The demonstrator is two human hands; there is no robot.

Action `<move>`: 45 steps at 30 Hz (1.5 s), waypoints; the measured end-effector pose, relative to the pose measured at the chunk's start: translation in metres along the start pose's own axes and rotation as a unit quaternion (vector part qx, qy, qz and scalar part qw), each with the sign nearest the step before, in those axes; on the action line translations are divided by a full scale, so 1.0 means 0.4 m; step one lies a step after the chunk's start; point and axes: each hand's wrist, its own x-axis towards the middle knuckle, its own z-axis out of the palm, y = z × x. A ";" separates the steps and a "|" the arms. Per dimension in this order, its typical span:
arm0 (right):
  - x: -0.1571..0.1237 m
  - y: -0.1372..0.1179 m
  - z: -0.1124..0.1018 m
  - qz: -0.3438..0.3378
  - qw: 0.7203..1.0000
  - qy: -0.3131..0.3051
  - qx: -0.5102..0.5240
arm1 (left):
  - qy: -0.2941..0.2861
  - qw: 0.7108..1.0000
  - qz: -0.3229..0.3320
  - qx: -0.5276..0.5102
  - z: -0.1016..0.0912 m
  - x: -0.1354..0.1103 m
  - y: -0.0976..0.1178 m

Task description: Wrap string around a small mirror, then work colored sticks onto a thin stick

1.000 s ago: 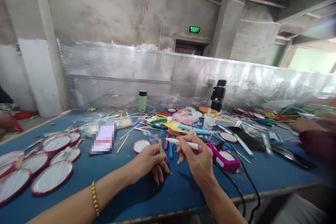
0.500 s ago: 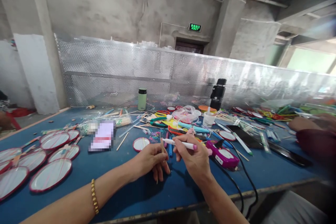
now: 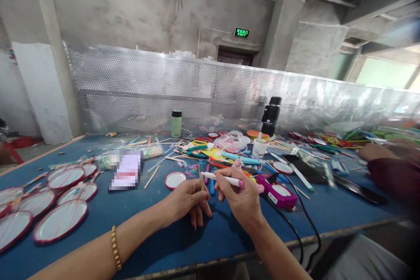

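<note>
Fingers (image 3: 197, 215) of the left hand (image 3: 183, 199) pinch a wooden stick (image 3: 201, 182); those of the right hand (image 3: 241, 197) hold a pen (image 3: 234, 181) in a narrow grip.

Far left, red-rimmed discs (image 3: 61, 221) lie grouped and overlapping on the blue table (image 3: 111, 205); the outermost are cut off by the frame. To their right, a pale slab (image 3: 127, 170) is pixelated, its markings unreadable. Left forearm enters from the lower left, wearing a gold bracelet (image 3: 115, 247); the elbow is out of view. Left hand is held thumb uppermost, lower fingers curled downward; whether they touch the table cannot be determined. A small disc (image 3: 173, 179) lies just beyond this hand.

Between the hands, the stick stands near upright, its upper end exposed, the part below covered by the grip. Pen is near level, pink end to the right, point at the stick; contact cannot be confirmed. Right forearm rises from the lower edge, hand turned inward, little finger side lowest.

Just right of that hand sits a purple box (image 3: 280, 194), its cable (image 3: 316, 232) running over the table edge. At far right, a co-worker's dark red sleeve (image 3: 389, 179) is blurred; that person's hand is indistinct.
</note>
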 end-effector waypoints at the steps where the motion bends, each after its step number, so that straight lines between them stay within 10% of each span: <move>1: 0.000 0.000 0.000 -0.002 1.000 0.000 -0.001 | 0.000 1.000 0.001 0.000 0.000 0.000 0.000; 45: 0.000 -0.005 0.000 -0.011 0.999 0.001 -0.039 | 0.003 1.000 -0.005 0.014 0.003 -0.003 0.011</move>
